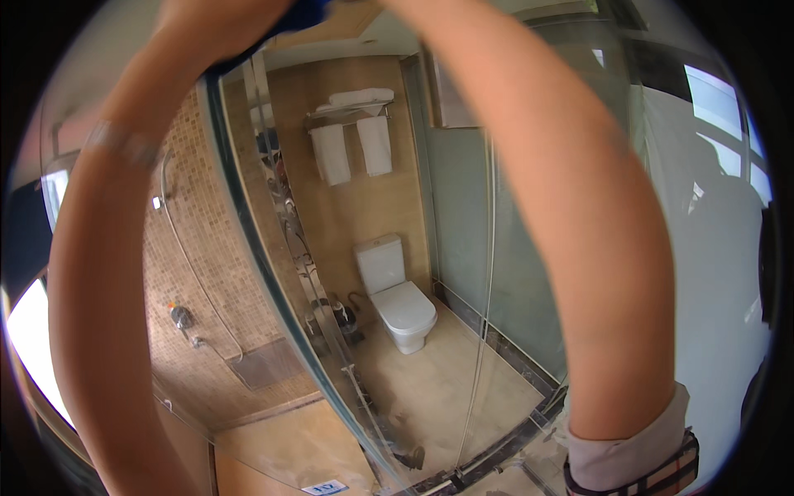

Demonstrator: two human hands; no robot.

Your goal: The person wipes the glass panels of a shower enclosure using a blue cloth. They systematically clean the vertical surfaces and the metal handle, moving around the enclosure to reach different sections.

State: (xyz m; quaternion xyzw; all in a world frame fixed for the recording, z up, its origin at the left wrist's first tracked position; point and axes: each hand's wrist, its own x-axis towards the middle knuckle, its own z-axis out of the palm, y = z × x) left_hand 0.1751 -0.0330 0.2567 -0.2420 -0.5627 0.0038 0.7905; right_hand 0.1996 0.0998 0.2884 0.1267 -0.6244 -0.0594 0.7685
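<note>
Both my arms reach up past the top of the view. Part of my left hand (226, 22) shows at the upper left, on a dark blue cloth (301, 17) at the upper end of a glass panel's edge (248, 229). Its fingertips are cut off by the picture's top. A pale band (124, 141) circles my left wrist. My right hand is out of view above; only the forearm and a rolled sleeve cuff (626, 462) show. The clear glass panel stands before me, between a shower area and a toilet area.
Behind the glass stands a white toilet (397, 307) with its lid down. White towels (332, 155) hang from a wall rack (350, 115). On the left are a shower hose (186, 248) and a mosaic-tiled wall (211, 229). A frosted glass panel (462, 217) lines the right side.
</note>
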